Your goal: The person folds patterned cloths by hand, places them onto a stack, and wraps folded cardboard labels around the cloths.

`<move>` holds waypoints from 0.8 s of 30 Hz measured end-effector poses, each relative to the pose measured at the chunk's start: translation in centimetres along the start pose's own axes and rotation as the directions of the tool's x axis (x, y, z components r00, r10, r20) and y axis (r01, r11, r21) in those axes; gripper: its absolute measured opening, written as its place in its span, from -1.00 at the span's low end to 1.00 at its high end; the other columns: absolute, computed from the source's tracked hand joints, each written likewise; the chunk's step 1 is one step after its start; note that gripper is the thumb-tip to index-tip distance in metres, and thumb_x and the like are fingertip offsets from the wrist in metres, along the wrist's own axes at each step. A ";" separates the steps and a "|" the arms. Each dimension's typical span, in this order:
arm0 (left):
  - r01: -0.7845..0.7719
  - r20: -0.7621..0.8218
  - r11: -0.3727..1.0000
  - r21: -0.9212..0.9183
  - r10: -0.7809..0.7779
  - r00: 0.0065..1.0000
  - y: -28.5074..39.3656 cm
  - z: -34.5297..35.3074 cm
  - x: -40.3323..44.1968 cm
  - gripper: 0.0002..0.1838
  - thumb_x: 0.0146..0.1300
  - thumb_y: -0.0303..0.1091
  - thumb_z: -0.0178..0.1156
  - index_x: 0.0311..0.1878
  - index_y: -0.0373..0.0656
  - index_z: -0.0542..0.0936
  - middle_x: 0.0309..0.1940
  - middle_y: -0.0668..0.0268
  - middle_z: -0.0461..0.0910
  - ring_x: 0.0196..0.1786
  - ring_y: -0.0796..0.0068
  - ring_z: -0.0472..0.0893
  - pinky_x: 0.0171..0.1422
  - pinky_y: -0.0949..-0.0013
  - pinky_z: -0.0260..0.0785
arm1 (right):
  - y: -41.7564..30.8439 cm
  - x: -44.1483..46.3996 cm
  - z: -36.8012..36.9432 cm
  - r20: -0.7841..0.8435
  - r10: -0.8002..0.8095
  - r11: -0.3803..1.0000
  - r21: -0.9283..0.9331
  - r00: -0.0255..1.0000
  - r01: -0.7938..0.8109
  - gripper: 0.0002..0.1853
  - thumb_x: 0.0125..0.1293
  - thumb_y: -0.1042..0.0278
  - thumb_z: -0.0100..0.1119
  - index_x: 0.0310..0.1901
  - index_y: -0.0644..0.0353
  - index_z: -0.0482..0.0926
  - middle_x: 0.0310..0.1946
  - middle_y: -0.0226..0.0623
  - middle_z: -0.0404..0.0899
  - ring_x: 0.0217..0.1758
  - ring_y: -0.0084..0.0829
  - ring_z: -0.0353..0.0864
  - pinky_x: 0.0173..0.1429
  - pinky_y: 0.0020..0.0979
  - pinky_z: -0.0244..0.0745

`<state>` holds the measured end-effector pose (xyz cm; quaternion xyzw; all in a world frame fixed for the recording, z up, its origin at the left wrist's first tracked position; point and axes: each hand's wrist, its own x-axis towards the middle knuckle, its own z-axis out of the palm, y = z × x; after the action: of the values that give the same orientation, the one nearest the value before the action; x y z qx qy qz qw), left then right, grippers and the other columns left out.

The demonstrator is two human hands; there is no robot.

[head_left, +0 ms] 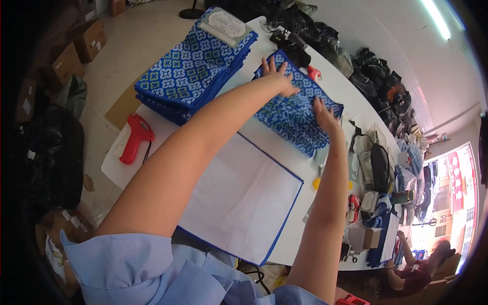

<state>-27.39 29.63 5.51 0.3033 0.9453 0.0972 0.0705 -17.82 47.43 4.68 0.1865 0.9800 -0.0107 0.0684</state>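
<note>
Blue patterned cloth (295, 114) lies on the white table, with both hands on it. My left hand (278, 77) rests on its upper part with the fingers spread. On its right side lies my right hand (325, 116), fingers apart. A white cloth with a blue edge (244, 198) is spread flat nearer to me. To the left stands a tall stack of blue patterned cloths (188, 71), with a grey "cleaning cloth" label (224, 25) on top.
A red glue gun (136, 138) lies at the table's left edge. Black bags (366, 76) line the wall. Cardboard boxes (66, 63) stand on the floor at left. Another person (419, 274) works at the far right, near scissors and more cloths.
</note>
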 end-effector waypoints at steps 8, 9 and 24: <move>-0.479 -0.574 0.876 0.057 0.421 0.702 0.5 3.1 -8.1 -0.52 0.24 -0.02 -0.15 0.12 -0.11 0.37 0.17 0.01 0.24 0.22 -0.04 0.20 0.29 0.08 -0.01 | -4.5 -16.1 0.0 -0.596 -0.271 0.724 0.392 0.756 0.568 -0.51 0.16 0.24 0.09 0.14 0.12 0.31 0.16 -0.22 0.28 0.26 -0.07 0.16 0.29 -0.25 0.05; -0.589 -0.410 0.808 -0.014 0.532 0.740 0.5 4.7 -10.3 -0.52 0.23 -0.04 -0.13 0.13 -0.11 0.35 0.17 0.01 0.24 0.23 -0.02 0.19 0.30 0.10 0.00 | -4.9 -19.3 2.3 -0.584 -0.371 0.730 0.298 0.722 0.616 -0.39 0.00 0.37 0.24 0.15 0.12 0.29 0.16 -0.24 0.29 0.25 -0.12 0.18 0.28 -0.22 0.08; -0.786 -0.137 0.615 0.059 0.785 0.604 -2.8 14.5 -23.6 -0.45 0.15 0.01 0.00 0.18 -0.02 0.30 0.28 0.18 0.08 0.34 0.12 0.01 0.36 0.02 -0.20 | -8.2 -37.9 15.0 -0.326 -0.490 0.775 0.263 0.809 0.575 -0.64 -0.01 0.26 0.20 -0.11 0.07 0.50 0.04 -0.33 0.42 0.21 -0.15 0.25 0.31 -0.04 -0.03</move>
<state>-7.14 15.62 -7.49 0.6787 0.7185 0.1438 -0.0489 16.02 25.29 -5.00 -0.0915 0.9751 -0.1810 -0.0899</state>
